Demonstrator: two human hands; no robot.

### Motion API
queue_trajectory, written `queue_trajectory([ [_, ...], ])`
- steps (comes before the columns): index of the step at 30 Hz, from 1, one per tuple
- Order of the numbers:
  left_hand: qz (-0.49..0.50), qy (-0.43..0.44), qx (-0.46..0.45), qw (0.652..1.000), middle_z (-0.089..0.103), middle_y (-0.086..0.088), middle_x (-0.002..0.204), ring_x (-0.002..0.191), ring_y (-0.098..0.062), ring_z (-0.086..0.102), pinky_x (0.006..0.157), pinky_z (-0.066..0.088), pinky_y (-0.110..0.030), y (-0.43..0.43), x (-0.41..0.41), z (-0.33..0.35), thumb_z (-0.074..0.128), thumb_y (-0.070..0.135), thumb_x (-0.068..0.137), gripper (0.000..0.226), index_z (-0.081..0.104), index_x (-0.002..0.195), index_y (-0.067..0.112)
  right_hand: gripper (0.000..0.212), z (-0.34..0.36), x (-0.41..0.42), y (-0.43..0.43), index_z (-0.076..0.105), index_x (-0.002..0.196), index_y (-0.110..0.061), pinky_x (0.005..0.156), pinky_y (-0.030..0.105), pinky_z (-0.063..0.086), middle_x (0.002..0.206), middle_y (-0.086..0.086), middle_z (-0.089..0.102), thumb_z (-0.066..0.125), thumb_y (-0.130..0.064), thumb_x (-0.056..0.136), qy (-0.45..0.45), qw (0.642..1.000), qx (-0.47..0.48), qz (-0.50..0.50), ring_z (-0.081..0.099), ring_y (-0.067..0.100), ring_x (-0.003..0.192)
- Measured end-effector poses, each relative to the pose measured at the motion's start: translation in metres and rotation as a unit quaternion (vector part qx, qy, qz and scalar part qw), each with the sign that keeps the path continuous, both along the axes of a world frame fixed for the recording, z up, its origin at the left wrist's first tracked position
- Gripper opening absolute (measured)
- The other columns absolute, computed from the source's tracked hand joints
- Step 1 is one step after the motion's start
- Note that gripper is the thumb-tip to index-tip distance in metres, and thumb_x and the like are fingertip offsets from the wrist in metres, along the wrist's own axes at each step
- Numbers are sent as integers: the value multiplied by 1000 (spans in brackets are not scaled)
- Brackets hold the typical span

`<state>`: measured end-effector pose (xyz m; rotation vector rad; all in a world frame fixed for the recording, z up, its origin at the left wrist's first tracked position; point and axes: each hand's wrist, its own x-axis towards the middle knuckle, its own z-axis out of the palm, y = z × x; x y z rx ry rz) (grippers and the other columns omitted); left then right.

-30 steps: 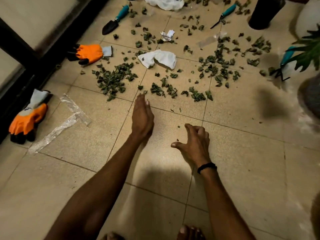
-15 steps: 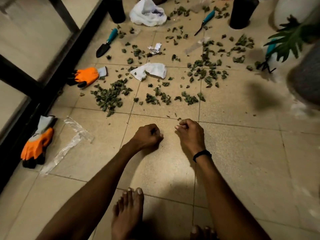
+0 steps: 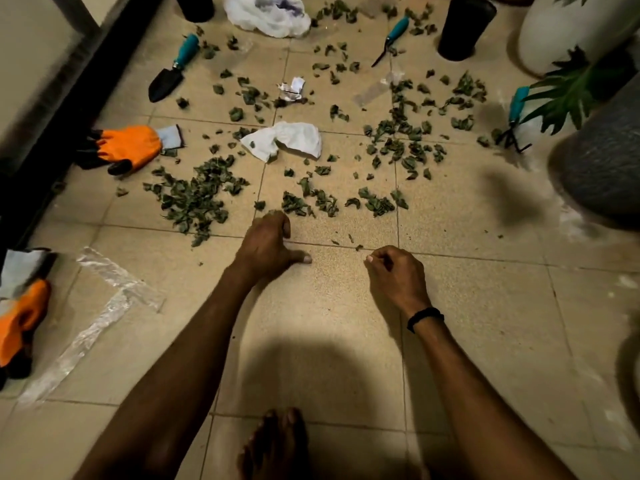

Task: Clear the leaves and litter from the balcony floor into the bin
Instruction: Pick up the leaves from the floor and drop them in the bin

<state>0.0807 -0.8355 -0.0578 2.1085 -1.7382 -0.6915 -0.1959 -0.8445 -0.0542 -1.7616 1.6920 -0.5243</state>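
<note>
Your hands have drawn apart since half a second ago. Your left hand [image 3: 266, 244] has gone forward to the near edge of the leaves [image 3: 194, 199], fingers curled, thumb flat on the floor [image 3: 311, 323]. Your right hand [image 3: 394, 277] sits behind it, fingertips bunched against the thumb. You cannot tell whether either holds anything. Leaves lie scattered over the tiles ahead, thickest in one heap beyond your left hand. Among them you have two white papers [image 3: 284, 138], two orange gloves [image 3: 128, 147], three teal-handled tools [image 3: 173, 69], two black pots [image 3: 464, 26] and one plastic strip [image 3: 100, 306].
</note>
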Motion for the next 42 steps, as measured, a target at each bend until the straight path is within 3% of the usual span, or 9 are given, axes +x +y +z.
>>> queue_trajectory([
  [5,58,75,-125,988,56,5,87,87,-18,50,66,37,-32,-9,-16,-1,76,50,80,41,49,95,25,16,-1,11,-7,69,100,-22,79,26,49,96,-1,65,69,-33,89,30,999,-4,-21,61,14,87],
  [10,65,64,-115,989,60,2,96,92,-24,56,79,49,-41,10,-42,-15,73,52,81,40,54,106,26,36,4,26,-19,65,110,-16,81,28,49,104,4,55,79,-33,82,45,999,27,-13,57,19,89],
  [17,25,16,-65,997,61,2,97,92,-23,56,74,48,-38,11,-56,-19,81,62,68,56,55,105,28,11,-3,45,-44,59,82,-11,63,19,26,85,6,58,63,-12,92,39,999,-20,-12,54,20,81],
  [22,54,-31,-79,995,54,5,90,84,-20,53,67,45,-35,-28,-61,-10,79,71,64,62,51,98,26,23,-8,40,-53,67,117,-11,83,25,43,107,9,65,54,-15,99,-25,995,-56,-73,57,22,101],
  [27,115,-49,-112,986,56,-3,92,91,-28,52,71,49,-40,-53,-88,4,73,55,84,49,52,104,16,34,-9,-2,-64,57,133,-13,99,37,47,126,9,58,48,-21,101,-53,964,-124,-228,53,24,116],
  [32,133,-39,-126,982,46,-3,88,83,-25,45,63,41,-39,-42,-114,5,61,41,96,28,41,93,21,72,-37,-105,-89,14,156,-6,123,44,12,162,17,18,38,-44,100,100,912,-71,-391,13,29,151],
  [35,123,-47,-125,983,44,-4,83,79,-25,43,63,37,-38,-41,-126,4,62,32,96,27,42,88,17,79,-43,-132,-103,5,156,-3,124,43,4,164,18,7,29,-51,99,110,926,-15,-361,4,28,152],
  [39,130,-47,-122,983,52,-11,83,77,-31,49,61,43,-42,-45,-130,6,62,29,95,24,46,90,12,58,-26,-93,-104,26,155,-15,122,42,21,161,6,26,35,-41,104,-60,980,-16,-191,22,21,149],
  [42,132,-57,-134,980,56,-11,83,76,-33,55,60,47,-43,-46,-122,11,64,31,95,25,49,97,12,43,-12,-68,-93,45,146,-25,109,40,44,146,-1,52,45,-28,103,-203,960,-5,-192,51,17,131],
])
